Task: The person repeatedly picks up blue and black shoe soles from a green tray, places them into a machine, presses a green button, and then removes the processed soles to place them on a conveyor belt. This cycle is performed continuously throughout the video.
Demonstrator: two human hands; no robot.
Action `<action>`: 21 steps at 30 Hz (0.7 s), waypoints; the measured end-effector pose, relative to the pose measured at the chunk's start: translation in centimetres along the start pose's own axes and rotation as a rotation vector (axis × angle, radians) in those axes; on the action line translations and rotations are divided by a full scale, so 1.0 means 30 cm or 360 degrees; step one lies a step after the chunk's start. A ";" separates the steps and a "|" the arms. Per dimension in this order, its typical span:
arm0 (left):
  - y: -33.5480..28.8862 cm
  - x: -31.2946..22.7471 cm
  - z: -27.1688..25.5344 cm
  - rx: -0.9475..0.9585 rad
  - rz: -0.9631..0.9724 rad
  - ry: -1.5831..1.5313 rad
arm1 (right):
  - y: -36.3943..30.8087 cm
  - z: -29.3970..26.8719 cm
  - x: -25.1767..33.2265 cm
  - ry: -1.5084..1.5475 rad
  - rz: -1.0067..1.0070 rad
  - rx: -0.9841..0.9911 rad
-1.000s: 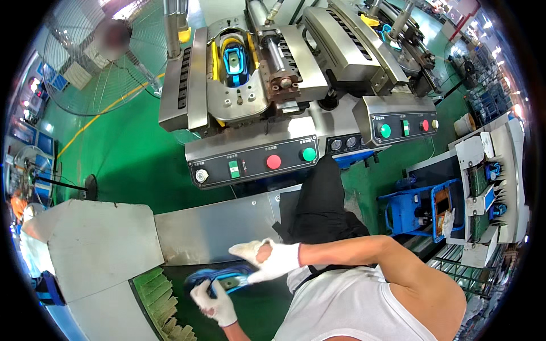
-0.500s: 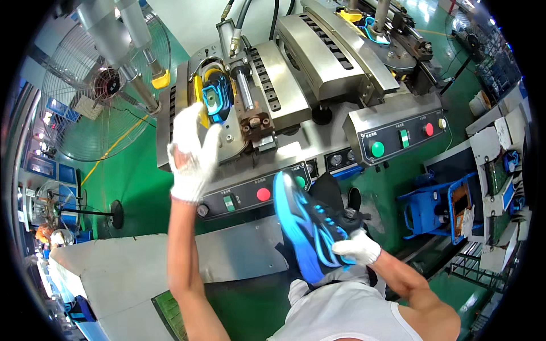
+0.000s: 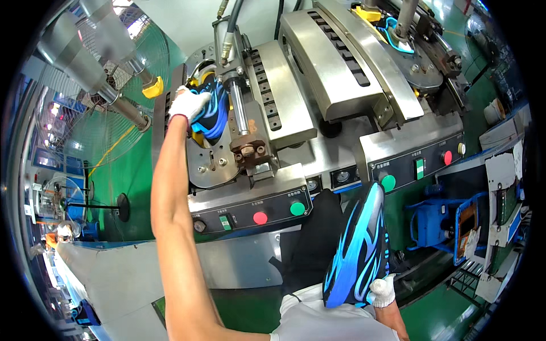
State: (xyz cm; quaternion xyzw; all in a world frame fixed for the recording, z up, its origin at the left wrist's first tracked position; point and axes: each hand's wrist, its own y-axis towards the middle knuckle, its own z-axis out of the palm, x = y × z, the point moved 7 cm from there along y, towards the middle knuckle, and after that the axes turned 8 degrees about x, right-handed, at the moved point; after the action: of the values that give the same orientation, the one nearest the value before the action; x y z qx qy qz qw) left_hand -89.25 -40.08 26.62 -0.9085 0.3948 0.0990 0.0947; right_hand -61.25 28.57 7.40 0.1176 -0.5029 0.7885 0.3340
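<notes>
My left hand (image 3: pixel 189 104), in a white glove, is closed on a black and blue sneaker (image 3: pixel 216 116) at the left press station. That sneaker is tilted, its blue sole edge turned toward me, and my palm side and some fingers are hidden. Low on the right, my gloved right hand (image 3: pixel 382 291) grips another black and blue sneaker (image 3: pixel 358 250) by its lower end. This one stands nearly upright in front of my lap, toe up, its blue sole side facing left.
Below the left station runs a control panel (image 3: pixel 259 213) with coloured buttons; a second panel (image 3: pixel 418 162) is at right. A metal cylinder (image 3: pixel 239 108) stands beside the left sneaker. Fans stand at left, a blue chair (image 3: pixel 435 224) and a shelf rack at right.
My left hand went from open above the station to gripping the sneaker there, which is now tilted. My right hand moved right and lower, and its sneaker swung from leaning left to nearly upright.
</notes>
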 end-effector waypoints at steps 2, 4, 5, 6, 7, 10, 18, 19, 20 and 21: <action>-0.038 0.006 -0.099 -0.0070 0.0139 0.0031 | 0.015 0.021 0.015 0.0012 0.0017 -0.0044; -0.157 0.036 -0.196 -0.0279 0.0048 -0.0016 | 0.029 -0.019 0.028 -0.0221 0.0058 0.0327; -0.250 0.067 -0.264 -0.0378 0.0147 -0.0156 | 0.052 -0.030 0.022 -0.0315 0.0091 0.0483; -0.366 0.108 -0.318 -0.0463 0.0211 -0.0423 | 0.088 -0.045 0.004 -0.0361 0.0139 0.0546; -0.514 0.163 -0.366 -0.0550 0.0150 -0.0548 | 0.068 0.122 0.076 -0.0336 0.0087 0.0621; -0.854 0.306 -0.387 -0.0770 0.0456 -0.0903 | 0.082 0.425 0.208 -0.0321 -0.0001 0.0732; -1.589 0.796 -0.001 -0.0499 -0.0373 -0.0928 | 0.180 1.541 0.391 -0.0989 -0.0610 0.1274; -1.640 0.848 0.053 -0.0465 -0.0370 -0.0675 | 0.267 1.651 0.406 -0.1165 -0.0541 0.1334; -1.681 0.911 0.142 -0.0325 -0.0558 -0.0812 | 0.363 1.748 0.402 -0.1344 -0.0452 0.1386; -1.715 0.959 0.218 -0.0324 -0.0573 -0.0705 | 0.444 1.847 0.416 -0.1444 -0.0413 0.1225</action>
State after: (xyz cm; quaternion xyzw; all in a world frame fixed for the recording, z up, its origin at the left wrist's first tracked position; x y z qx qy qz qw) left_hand -32.82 -24.05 17.83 -0.9250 0.1853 0.3154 0.1030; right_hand -87.52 -18.25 30.24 0.6145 -0.2553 0.7378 0.1133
